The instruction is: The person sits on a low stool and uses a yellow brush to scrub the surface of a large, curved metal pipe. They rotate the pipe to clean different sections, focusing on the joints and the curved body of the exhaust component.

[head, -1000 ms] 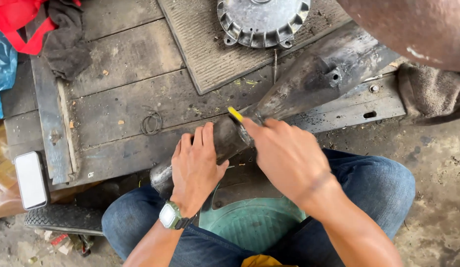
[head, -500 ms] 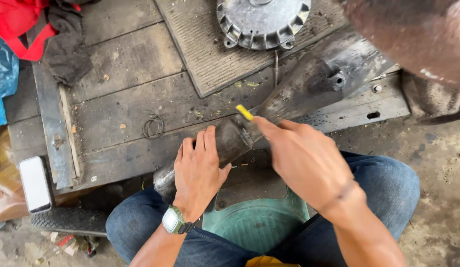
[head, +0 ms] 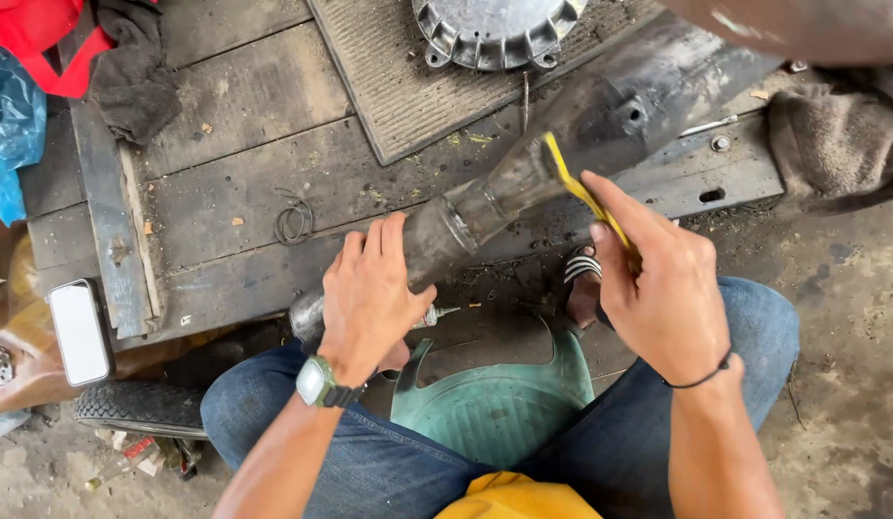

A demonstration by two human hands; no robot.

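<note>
The exhaust pipe [head: 523, 183] lies slantwise across the wooden pallet [head: 235, 202], its thick dark end up toward the round metal cover [head: 494, 29] and its narrow end sticking out over the pallet's near edge, above my knees.

Seen from the head camera, my left hand [head: 369, 293] lies flat on the narrow end of the pipe, fingers stretched forward and close together, pressing on it rather than wrapping it. My right hand [head: 658, 279] is closed around a yellow scraper [head: 576, 187], thumb and fingers pinching its handle, and the blade's tip touches the pipe just where it starts to widen. A wristwatch [head: 317, 382] sits on my left wrist.

Just under the pipe, between my legs, stands a green plastic stool [head: 494, 404]. A small coil of wire [head: 293, 219] lies on the pallet to the left of the pipe. Well to the left of the pipe, at the pallet's edge, a white phone [head: 79, 332] lies face up. A dark rag [head: 129, 77] sits on the pallet's far left corner, beside a red cloth [head: 33, 38] and a blue plastic bag [head: 9, 135]. Another grey rag [head: 835, 144] lies to the right of the pipe's thick end.
</note>
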